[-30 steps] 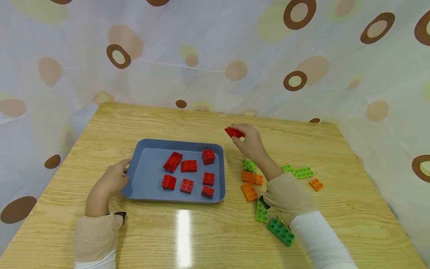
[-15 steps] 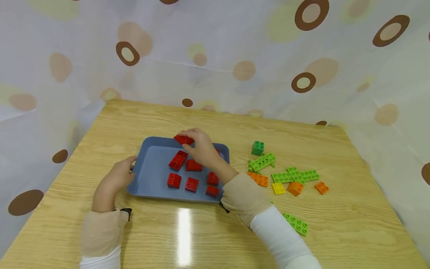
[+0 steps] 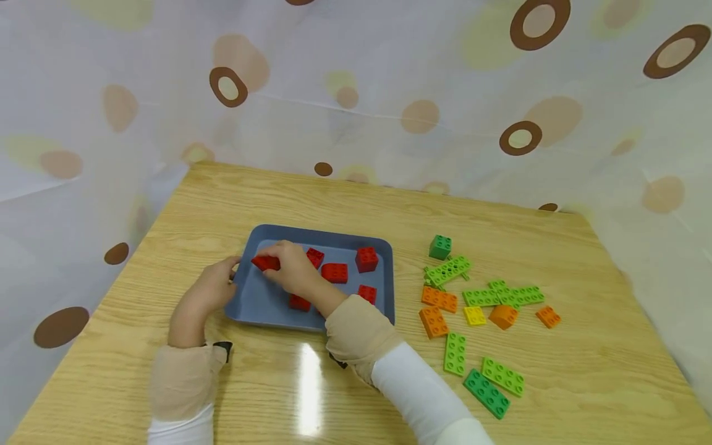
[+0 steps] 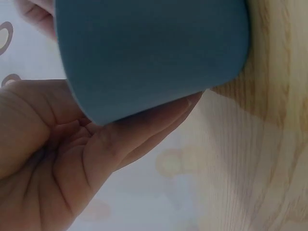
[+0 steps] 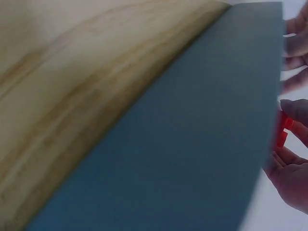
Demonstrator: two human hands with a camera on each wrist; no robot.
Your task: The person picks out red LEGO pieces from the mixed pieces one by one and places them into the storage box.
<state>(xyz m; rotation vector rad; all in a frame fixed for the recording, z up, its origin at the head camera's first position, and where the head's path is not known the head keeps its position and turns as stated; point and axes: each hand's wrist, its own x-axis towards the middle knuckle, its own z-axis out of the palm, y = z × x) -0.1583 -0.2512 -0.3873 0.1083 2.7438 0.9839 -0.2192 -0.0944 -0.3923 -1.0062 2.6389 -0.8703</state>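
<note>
In the head view a blue-grey tray (image 3: pixel 311 324) stands on the table, with several red toy building bricks (image 3: pixel 366 259) in it. My left hand (image 3: pixel 210 290) holds the tray by its left end. The left wrist view shows the fingers (image 4: pixel 139 127) lying along the outer wall, with the thumb partly hidden behind the rim. Over the tray's left part, my right hand (image 3: pixel 292 269) pinches a red brick (image 3: pixel 266 262) between thumb and fingers. That hand and its forearm cover some of the bricks below. In the right wrist view the tray wall (image 5: pixel 192 134) hides most of the held brick (image 5: pixel 283 132).
Right of the tray lie several loose bricks: light green (image 3: pixel 449 270), orange (image 3: pixel 439 299) and a small yellow one (image 3: pixel 475 316). A dark green block (image 3: pixel 440 246) stands behind them, and a dark green brick (image 3: pixel 487 394) lies nearer. A spotted cloth (image 3: pixel 389 80) hangs behind the table.
My right hand has carried the red brick leftward from right of the tray, across it, and down over its left part. The left hand stays at the tray's left end.
</note>
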